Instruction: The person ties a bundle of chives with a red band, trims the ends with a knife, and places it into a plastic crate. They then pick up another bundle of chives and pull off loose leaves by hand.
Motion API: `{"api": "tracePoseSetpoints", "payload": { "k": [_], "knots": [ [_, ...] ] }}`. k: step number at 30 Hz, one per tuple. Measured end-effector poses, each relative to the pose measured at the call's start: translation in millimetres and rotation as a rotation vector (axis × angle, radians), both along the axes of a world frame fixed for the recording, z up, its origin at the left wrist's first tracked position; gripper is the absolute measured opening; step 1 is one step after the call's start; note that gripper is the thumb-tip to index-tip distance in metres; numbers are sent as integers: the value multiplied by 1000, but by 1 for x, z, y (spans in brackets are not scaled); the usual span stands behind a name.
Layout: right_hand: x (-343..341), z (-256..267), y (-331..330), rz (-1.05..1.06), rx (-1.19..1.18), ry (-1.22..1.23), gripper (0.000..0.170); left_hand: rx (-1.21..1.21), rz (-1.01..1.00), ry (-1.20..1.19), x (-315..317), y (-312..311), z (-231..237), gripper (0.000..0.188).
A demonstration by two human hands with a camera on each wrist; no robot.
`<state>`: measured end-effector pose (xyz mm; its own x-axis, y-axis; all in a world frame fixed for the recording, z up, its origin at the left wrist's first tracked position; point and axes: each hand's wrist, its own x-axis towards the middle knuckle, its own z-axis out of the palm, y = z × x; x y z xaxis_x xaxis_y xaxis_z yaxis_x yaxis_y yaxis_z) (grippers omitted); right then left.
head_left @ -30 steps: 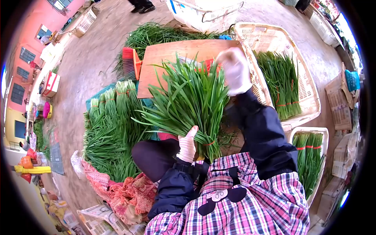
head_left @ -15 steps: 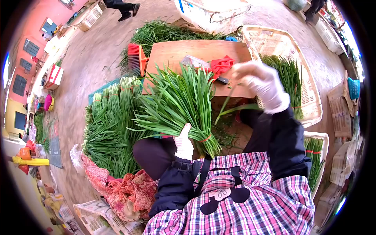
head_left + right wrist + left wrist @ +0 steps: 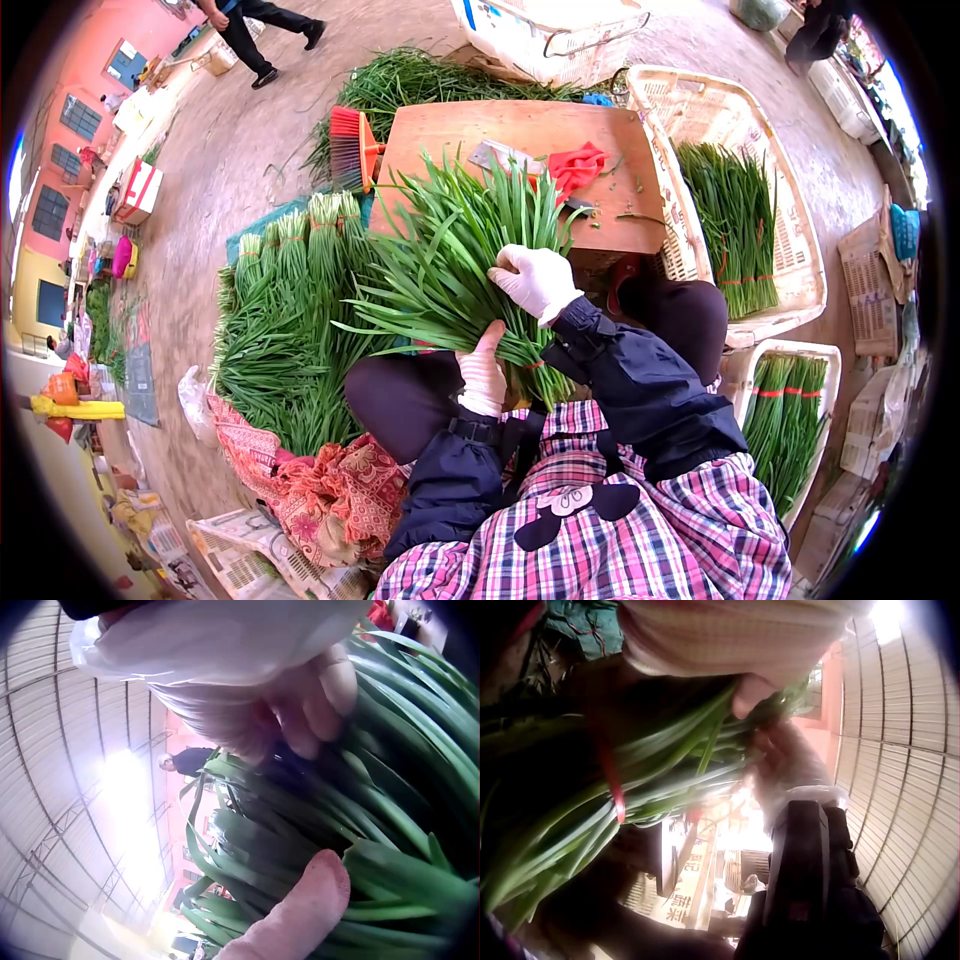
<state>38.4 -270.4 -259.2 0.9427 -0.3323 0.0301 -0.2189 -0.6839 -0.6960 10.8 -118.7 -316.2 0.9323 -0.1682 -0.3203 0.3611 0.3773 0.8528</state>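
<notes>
A large bundle of garlic chives [image 3: 445, 240], tied near its stem end with a red band [image 3: 609, 776], fans out over my lap. My left hand [image 3: 482, 372], in a pale striped glove with its thumb on top, grips the bundle just above the band. My right hand [image 3: 540, 284], in a whitish glove, is at the leaves on the bundle's right side. Its fingers [image 3: 337, 686] curl in and pinch among the leaves in the right wrist view, and the left thumb [image 3: 307, 904] lies across the leaves below. The pinched leaf itself is hidden.
A wooden board [image 3: 430, 130] ahead carries a red cloth [image 3: 578, 168] and leaf scraps. Left of it stands an orange broom [image 3: 355, 150]; tied chive bundles [image 3: 290, 340] lie nearer. Crates [image 3: 800, 250] with bundles stand on the right. A person [image 3: 245, 30] walks in the background.
My right hand has come from the right, where a loose leaf hung from it, back to the bundle's leaves. My left hand keeps its grip. The background person has moved left.
</notes>
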Motion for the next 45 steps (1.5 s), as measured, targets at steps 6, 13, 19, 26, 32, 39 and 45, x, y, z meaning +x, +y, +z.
{"api": "tracePoseSetpoints", "payload": {
  "k": [6, 13, 19, 26, 32, 39, 45],
  "knots": [
    [-11, -4, -6, -13, 83, -122, 18, 121, -17, -85, -1, 0, 5, 30],
    [-20, -5, -1, -146, 759, -37, 16, 206, -37, -131, -2, 2, -5, 26],
    [-17, -5, -4, -254, 1049, -80, 14, 80, -17, -85, -3, -3, -1, 33],
    [-19, 24, -25, -226, 1028, -258, 15, -15, -20, 43, 2, 0, -10, 35],
    [-11, 34, -24, -64, 731, -120, 15, -86, -114, 91, -8, -6, 5, 36],
    [15, 18, -14, -57, 875, 16, 15, -65, -187, 49, -9, -8, -12, 38],
    [20, 13, -28, -133, 947, -62, 12, -66, -210, 36, -3, -7, -12, 38]
  ]
}}
